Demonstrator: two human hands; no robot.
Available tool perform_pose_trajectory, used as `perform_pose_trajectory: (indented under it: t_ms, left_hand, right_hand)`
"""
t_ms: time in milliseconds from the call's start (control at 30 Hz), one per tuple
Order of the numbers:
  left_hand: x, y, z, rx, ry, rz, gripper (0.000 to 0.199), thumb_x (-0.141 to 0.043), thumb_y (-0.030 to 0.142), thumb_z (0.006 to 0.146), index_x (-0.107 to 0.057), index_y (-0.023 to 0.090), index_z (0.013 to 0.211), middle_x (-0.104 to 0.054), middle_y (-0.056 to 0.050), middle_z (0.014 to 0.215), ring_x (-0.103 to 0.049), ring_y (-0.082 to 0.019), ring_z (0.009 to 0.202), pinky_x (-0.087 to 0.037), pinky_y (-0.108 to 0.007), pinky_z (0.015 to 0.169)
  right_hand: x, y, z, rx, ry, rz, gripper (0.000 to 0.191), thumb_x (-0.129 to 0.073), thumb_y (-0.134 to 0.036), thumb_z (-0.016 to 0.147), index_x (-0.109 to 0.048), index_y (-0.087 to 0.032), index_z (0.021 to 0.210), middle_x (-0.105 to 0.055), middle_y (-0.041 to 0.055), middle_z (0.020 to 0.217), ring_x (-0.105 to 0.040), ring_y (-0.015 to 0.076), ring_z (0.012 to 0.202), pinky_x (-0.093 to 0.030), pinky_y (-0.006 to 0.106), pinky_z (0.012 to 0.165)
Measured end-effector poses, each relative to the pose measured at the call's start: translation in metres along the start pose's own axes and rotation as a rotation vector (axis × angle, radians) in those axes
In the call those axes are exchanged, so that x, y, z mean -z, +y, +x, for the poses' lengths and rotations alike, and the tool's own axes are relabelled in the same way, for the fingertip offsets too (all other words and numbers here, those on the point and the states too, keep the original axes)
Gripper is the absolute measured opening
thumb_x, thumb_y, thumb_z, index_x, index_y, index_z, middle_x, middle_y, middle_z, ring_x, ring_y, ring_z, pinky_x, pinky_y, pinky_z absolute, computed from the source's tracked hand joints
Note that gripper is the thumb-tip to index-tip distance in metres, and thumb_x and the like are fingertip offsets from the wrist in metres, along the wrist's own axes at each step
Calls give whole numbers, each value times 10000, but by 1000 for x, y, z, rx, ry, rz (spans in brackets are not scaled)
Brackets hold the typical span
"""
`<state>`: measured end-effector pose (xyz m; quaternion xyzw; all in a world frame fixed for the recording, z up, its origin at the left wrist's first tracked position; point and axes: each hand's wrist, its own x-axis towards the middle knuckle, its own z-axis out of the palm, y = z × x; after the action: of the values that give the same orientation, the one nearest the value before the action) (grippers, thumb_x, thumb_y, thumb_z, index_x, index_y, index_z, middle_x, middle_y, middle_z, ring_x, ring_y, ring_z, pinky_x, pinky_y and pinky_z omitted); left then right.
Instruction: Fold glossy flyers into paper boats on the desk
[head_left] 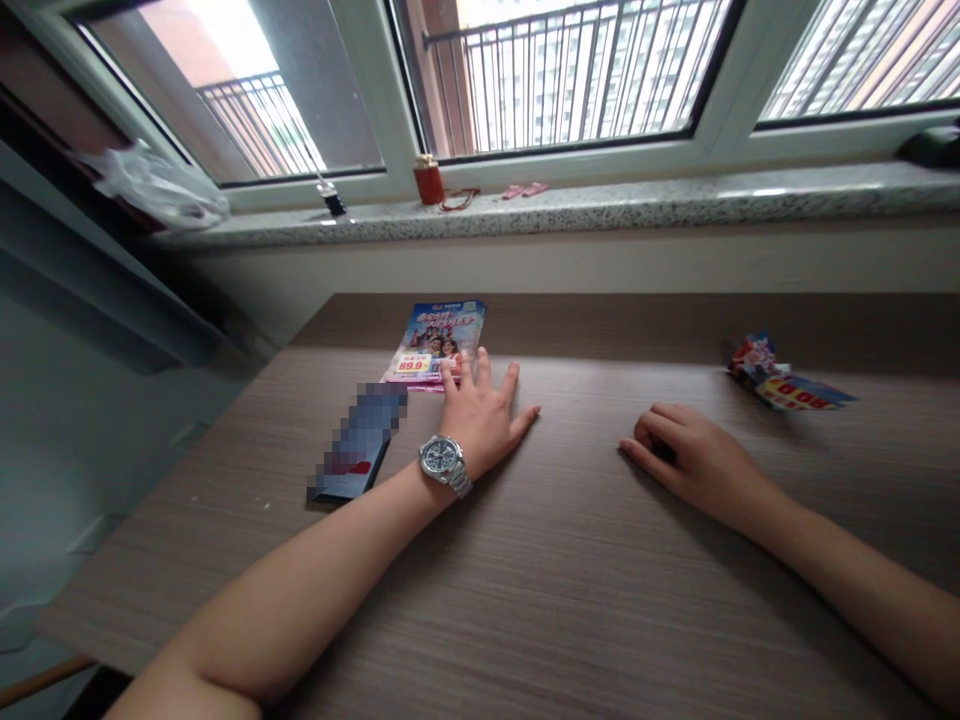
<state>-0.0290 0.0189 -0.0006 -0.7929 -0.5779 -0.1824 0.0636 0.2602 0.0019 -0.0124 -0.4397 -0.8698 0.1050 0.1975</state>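
Note:
My left hand (482,415) lies flat on the table with its fingers spread, a metal-band watch (442,458) on the wrist. Its fingertips reach the lower right corner of a stack of printed flyers (439,340) showing people and the price 89.9. Just left of that wrist lies a dark phone (358,445), its screen pixelated. My right hand (686,450) rests on its side on the table, fingers loosely curled in, and nothing shows in them. Beyond it, to the right, sits a folded, crumpled flyer (784,378) in the same colours.
The brown wooden table (555,560) runs toward a wall below windows. On the stone sill (637,205) stand a red container (428,181), a small dark bottle (331,198), pink items (523,189) and a clear plastic bag (157,187). A grey curtain (97,270) hangs at left.

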Motion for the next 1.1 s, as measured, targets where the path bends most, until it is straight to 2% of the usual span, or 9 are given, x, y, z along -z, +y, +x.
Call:
perform_pose_trajectory:
  t_ms: [100,233,300,400,567,800,900,1100]
  left_hand:
    - [-1,0,0,23,-28,19,684,-521,641,891,-497,201,1415,-417,-217,1504,-329,-504,1390,-126,-724,1108]
    - [2,2,0,-3,-72,96,660,-430,654,928,-456,240,1441,-421,-186,1516,-417,-426,1359,-124,-691,1137]
    - [4,3,-1,3,-108,163,668,-352,669,946,-414,263,1472,-380,-168,1550,-377,-409,1396,-113,-669,1152]
    - [5,4,0,65,-166,245,732,-277,713,938,-352,270,1516,-330,-171,1579,-290,-440,1443,-99,-665,1152]
    - [5,5,-1,57,-184,263,717,-261,699,949,-335,278,1525,-391,-174,1544,-336,-435,1420,-117,-668,1143]
    - [8,9,-2,-54,-120,184,550,-346,554,999,-434,263,1457,-496,-140,1462,-451,-352,1339,-160,-637,1158]
    - [8,11,-2,-133,-134,111,502,-384,490,1008,-444,247,1443,-508,-131,1444,-472,-319,1319,-231,-587,1156]
    - [9,20,-5,-451,-204,-126,497,-449,447,1003,-446,212,1441,-520,-132,1424,-478,-279,1323,-372,-478,1119]
  right_hand:
    - [-1,0,0,-7,0,3,257,-521,-395,965,-512,-232,767,-575,38,758,-536,211,723,-416,349,665]
    - [-1,0,0,-10,-5,-2,258,-523,-386,967,-507,-228,764,-566,38,757,-522,208,726,-405,344,661]
    - [-2,0,0,-12,-3,-4,260,-521,-380,969,-505,-225,761,-562,40,759,-515,207,730,-400,343,661]
    - [-1,0,0,-14,-6,0,264,-517,-381,973,-499,-222,762,-552,40,759,-509,207,740,-396,346,670]
    - [-1,0,0,-17,-6,10,267,-511,-385,976,-495,-224,763,-543,39,760,-504,210,740,-392,346,671]
    - [-2,-1,0,-22,-2,5,269,-520,-388,971,-500,-224,759,-542,33,752,-505,211,735,-387,345,671]
    - [-1,-3,0,-22,6,7,270,-522,-381,970,-495,-223,753,-540,32,750,-503,210,732,-386,343,669]
    - [0,-4,0,-23,8,19,252,-530,-356,966,-492,-223,755,-545,34,757,-504,211,737,-388,347,679]
